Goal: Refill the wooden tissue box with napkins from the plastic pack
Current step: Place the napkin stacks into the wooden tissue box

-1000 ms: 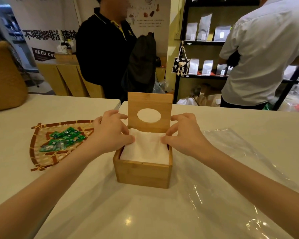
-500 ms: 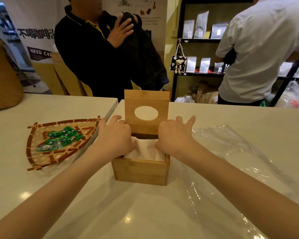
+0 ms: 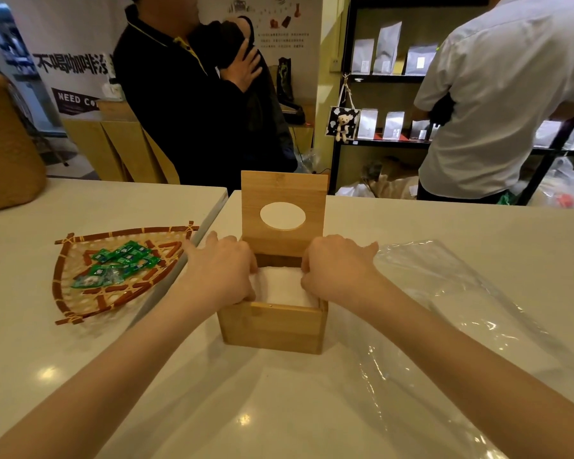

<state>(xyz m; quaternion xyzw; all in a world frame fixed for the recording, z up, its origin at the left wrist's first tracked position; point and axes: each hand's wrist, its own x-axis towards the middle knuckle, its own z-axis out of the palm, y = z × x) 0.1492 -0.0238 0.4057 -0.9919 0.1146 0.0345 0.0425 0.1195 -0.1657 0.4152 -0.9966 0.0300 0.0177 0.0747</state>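
White napkins (image 3: 284, 288) lay in the box (image 3: 272, 327) between both hands; left hand (image 3: 221, 271) and right hand (image 3: 337, 270), fingers curled, pressed them down. Next, probably, closing the lid (image 3: 284, 212) beyond the knuckles.

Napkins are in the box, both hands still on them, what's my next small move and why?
Probably lift both hands out and swing the lid down. The napkins already sit below the box rim, the left hand and right hand press their edges, and the lid stands upright.

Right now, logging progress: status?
Both hands, left and right, pressing napkins into wooden box. Lid upright. Nothing blocking.
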